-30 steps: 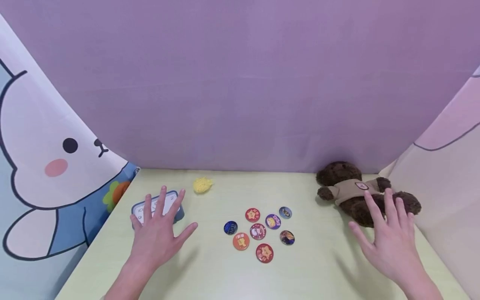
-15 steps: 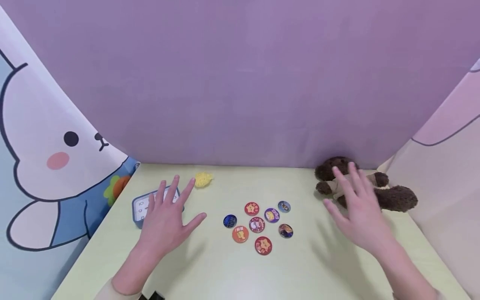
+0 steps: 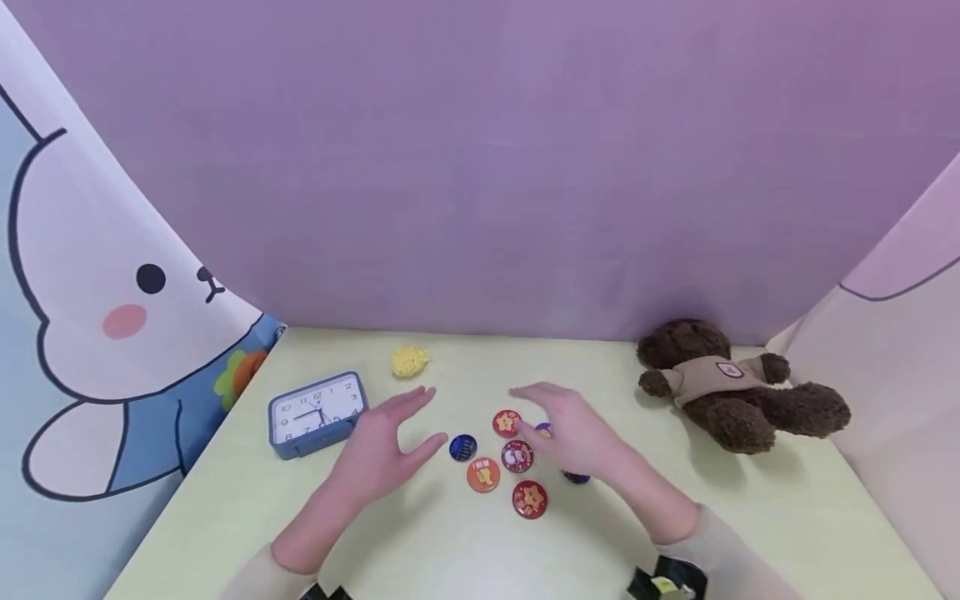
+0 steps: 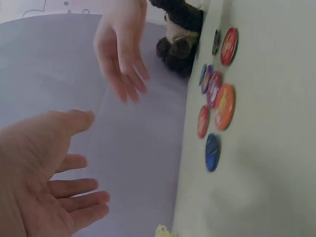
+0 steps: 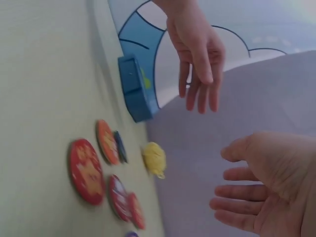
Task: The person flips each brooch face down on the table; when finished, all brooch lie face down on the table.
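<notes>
My left hand (image 3: pixel 382 446) hovers over the table left of a cluster of round button badges, fingers loosely extended and holding nothing. Facing it, my right hand (image 3: pixel 573 429) hangs over the cluster's right side, also relaxed. Between the palms lie a blue badge (image 3: pixel 462 448), an orange badge (image 3: pixel 483 475) and several red ones, such as the red star badge (image 3: pixel 530 500) nearest me. In the head view the right hand partly covers a purple badge (image 3: pixel 544 430) and a dark badge (image 3: pixel 576 477). Both wrist views show a gap between hands and badges.
A blue desk clock (image 3: pixel 318 414) stands left, just behind the left hand. Farther back lies a small yellow textured object (image 3: pixel 409 362). A brown plush toy (image 3: pixel 723 379) in a beige shirt lies at the right. A purple cloth (image 3: pixel 480 183) closes off the back.
Both hands have moved inward from over the clock and the plush toy to the badges, and turned their palms toward each other. The badges have kept their arrangement.
</notes>
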`<state>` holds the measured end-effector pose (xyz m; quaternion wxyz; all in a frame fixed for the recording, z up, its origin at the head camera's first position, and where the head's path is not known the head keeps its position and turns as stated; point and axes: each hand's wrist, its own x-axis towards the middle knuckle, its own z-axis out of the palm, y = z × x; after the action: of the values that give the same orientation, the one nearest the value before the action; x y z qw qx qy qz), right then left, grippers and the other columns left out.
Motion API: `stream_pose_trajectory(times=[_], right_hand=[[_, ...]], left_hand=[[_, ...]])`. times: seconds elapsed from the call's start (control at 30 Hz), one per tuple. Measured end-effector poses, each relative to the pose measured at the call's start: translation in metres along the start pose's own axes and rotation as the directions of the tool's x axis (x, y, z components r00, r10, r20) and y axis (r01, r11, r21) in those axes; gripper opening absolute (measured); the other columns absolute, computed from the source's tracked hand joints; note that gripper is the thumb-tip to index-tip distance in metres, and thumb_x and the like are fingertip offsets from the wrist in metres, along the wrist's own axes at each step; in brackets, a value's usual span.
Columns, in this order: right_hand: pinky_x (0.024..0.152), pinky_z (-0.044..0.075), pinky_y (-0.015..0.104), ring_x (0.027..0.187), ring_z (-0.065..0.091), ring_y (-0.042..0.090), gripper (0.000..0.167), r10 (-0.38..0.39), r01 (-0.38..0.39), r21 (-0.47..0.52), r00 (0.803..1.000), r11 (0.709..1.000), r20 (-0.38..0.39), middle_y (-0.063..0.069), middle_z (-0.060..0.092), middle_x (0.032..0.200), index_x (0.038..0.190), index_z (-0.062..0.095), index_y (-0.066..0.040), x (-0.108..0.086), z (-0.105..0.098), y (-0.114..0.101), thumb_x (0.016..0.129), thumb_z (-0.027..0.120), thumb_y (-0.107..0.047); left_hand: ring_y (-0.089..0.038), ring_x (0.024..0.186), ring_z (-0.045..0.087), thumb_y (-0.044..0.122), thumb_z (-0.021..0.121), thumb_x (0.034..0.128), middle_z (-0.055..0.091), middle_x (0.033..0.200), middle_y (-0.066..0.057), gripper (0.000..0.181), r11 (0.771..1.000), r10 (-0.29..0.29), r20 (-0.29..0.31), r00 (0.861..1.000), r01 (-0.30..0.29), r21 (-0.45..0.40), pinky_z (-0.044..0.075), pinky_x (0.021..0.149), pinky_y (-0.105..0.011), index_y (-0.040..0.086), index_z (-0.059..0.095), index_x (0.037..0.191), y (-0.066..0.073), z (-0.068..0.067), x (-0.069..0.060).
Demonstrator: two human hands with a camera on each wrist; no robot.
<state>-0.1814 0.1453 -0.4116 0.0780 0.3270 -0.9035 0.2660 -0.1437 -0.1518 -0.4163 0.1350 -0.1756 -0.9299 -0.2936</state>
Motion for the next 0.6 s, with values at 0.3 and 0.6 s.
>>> stream_pose_trajectory(times=[0.3,0.6], right_hand=[[0.087,0.063,0.032,0.100,0.074,0.023,0.028,0.015,-0.024,0.042,0.980,0.999,0.200,0.008,0.079,0.115,0.125,0.075,-0.006,0.025,0.050,-0.004,0.098,0.074,-0.011],[0.089,0.063,0.026,0.098,0.075,0.016,0.025,0.009,-0.008,-0.004,0.967,1.000,0.253,0.007,0.080,0.109,0.116,0.080,-0.005,0.041,0.073,-0.003,0.093,0.074,0.000]], left_hand=[[-0.031,0.115,0.076,0.019,0.087,0.0883,0.077,0.129,-0.011,0.045,0.993,-0.088,0.139,0.986,0.099,-0.070,0.062,0.100,-0.047,0.009,0.076,0.131,-0.016,0.038,0.002],[-0.021,0.092,0.076,0.014,0.089,0.0850,0.082,0.106,-0.014,0.036,0.995,-0.091,0.257,0.962,0.100,-0.021,0.066,0.083,-0.041,0.002,0.080,0.117,-0.030,0.066,0.012]])
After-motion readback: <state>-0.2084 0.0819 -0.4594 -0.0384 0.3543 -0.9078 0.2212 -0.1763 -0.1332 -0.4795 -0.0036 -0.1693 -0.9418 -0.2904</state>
